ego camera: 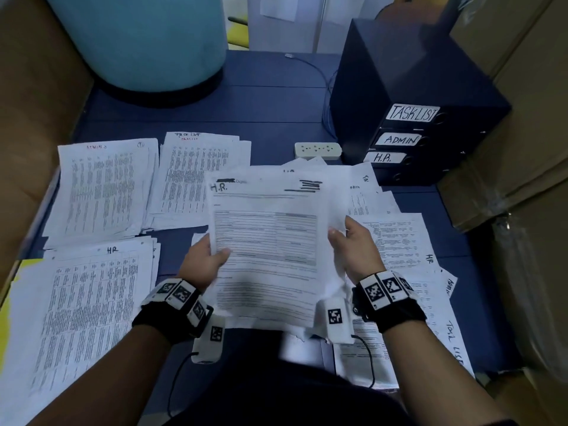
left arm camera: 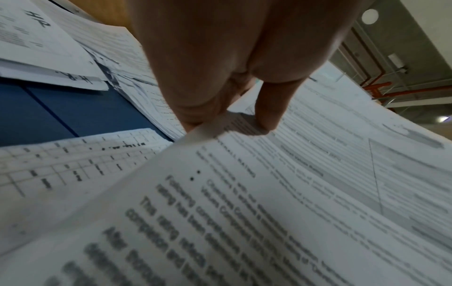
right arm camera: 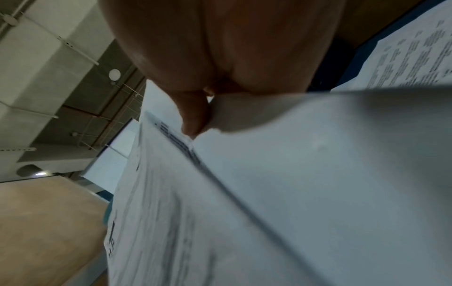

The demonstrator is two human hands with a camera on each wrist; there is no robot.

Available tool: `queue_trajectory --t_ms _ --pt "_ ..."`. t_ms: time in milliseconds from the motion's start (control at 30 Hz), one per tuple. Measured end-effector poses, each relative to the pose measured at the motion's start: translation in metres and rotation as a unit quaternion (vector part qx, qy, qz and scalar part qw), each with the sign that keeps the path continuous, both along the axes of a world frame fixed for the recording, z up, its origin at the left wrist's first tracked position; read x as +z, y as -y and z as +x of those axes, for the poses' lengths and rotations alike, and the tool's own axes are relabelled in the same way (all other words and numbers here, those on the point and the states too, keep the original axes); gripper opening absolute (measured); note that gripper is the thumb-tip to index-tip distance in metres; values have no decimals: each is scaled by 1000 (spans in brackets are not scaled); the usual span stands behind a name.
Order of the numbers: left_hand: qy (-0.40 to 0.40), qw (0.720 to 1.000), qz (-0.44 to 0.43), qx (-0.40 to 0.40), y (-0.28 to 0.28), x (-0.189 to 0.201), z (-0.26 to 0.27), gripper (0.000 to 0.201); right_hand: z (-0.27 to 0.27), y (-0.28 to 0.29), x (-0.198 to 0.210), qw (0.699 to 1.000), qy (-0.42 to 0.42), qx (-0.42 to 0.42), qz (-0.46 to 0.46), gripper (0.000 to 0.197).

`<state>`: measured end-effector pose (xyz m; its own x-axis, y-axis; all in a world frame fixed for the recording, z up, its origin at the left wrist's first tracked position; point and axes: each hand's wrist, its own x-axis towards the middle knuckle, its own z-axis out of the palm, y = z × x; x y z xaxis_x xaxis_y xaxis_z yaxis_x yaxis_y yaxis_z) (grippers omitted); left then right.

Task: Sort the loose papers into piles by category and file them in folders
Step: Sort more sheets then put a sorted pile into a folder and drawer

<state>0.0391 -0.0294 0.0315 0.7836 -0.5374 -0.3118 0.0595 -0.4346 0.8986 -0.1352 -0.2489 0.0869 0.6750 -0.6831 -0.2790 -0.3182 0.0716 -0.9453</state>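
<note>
Both hands hold one sheet marked H.R. (ego camera: 264,238) up over the tabletop (ego camera: 270,103). The left hand (ego camera: 204,261) pinches its left edge and the right hand (ego camera: 353,241) pinches its right edge. This looks like the sorting step. Next, the sheet likely goes on the HR pile (ego camera: 86,302) at 8 o'clock.

We are counting three sorted paper piles (ego camera: 101,192) lying left of the power strip (ego camera: 318,150), one loose heap (ego camera: 399,241) lying below it, four stacked binders (ego camera: 408,142) standing right of it, and two hands (ego camera: 203,262).
</note>
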Motion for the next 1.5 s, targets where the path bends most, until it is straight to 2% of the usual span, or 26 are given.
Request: queue_trajectory --t_ms 67,133,233,333,433,467,533,600,700,833,1033,1167,1233,1300,1400,1500 --pt "-9 1000 -26 -11 -1 6 -8 31 3 -6 6 999 12 8 32 17" --pt "-3 1000 -28 -8 -6 8 -15 36 5 -13 9 996 32 -2 85 25" --pt "39 998 -1 50 -15 11 -26 22 5 -18 -3 988 53 5 148 33" --pt "68 988 37 135 -29 13 -36 20 6 -31 -25 993 -12 82 87 17" --pt "62 986 80 131 -59 14 -42 21 17 -50 -43 983 -78 168 -6 45" --pt "63 986 100 118 -73 13 -43 24 24 -58 -44 981 -85 176 -17 47" --pt "61 982 115 137 -102 9 -41 36 39 -78 -44 972 -98 210 -28 28" --pt "61 971 129 190 -132 6 -31 32 52 -97 -41 964 -112 239 -33 9" --pt "65 951 184 238 -176 9 -9 18 64 -117 -42 974 -99 192 69 13" --pt "80 924 299 222 -239 6 31 36 71 -120 -53 968 -153 199 -4 19" --pt "44 909 357 211 -285 -22 72 38 65 -123 -69 975 -178 135 -13 22" --pt "28 891 383 243 -276 -34 68 63 58 -126 -73 979 -179 103 3 22" --pt "71 894 382 223 -255 -34 61 67 55 -124 -72 980 -180 86 1 21" --pt "118 917 339 174 -223 -30 55 59 50 -120 -69 980 -183 71 -12 21" --pt "166 956 227 87 -165 -21 47 44 38 -106 -67 980 -192 48 -18 21" --pt "201 970 138 6 -107 -8 37 35 20 -87 -66 977 -209 38 -35 21"
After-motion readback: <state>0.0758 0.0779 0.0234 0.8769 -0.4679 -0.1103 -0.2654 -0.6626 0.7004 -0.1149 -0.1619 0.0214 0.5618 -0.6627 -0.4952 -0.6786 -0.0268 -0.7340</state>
